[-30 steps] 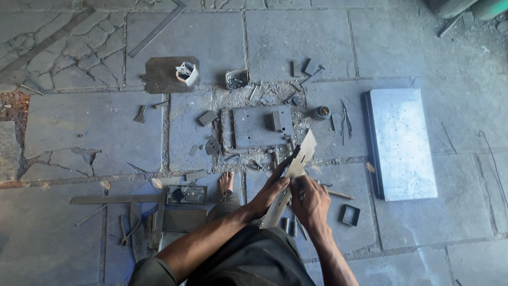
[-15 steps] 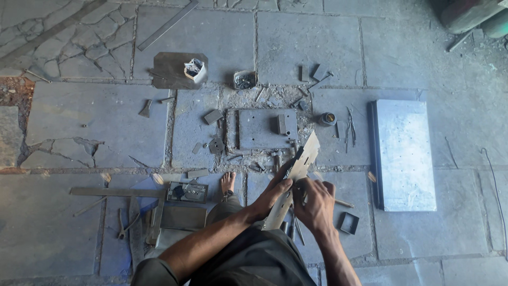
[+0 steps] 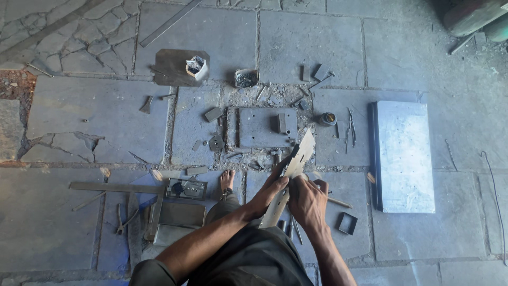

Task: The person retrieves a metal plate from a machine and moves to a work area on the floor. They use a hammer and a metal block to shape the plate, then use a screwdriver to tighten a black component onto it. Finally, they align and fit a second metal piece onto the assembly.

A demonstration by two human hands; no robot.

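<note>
- Far left of the frame: a long flat metal bar [image 3: 114,187] lies on the stone floor [image 3: 69,111], with pliers [image 3: 123,221] just below it.
- Left of centre: a small metal box [image 3: 186,189] sits beside the person's bare foot [image 3: 226,180].
- Upper centre: a white cup [image 3: 197,67] rests on a dark metal sheet [image 3: 172,66]; to its right is a small tin of bits [image 3: 246,78].
- Centre: a grey steel plate [image 3: 266,127] lies flat, above the hands.
- Lower centre: the left hand [image 3: 271,189] has its grip clamped on a slim perforated metal strip [image 3: 292,172], which is tilted up to the right; the right hand [image 3: 308,201] is closed on its lower part. Compared with a second ago, both hands and the strip sit much the same, so the work stays in hand.
- Right: a large shiny metal panel [image 3: 405,156] lies well apart.
</note>
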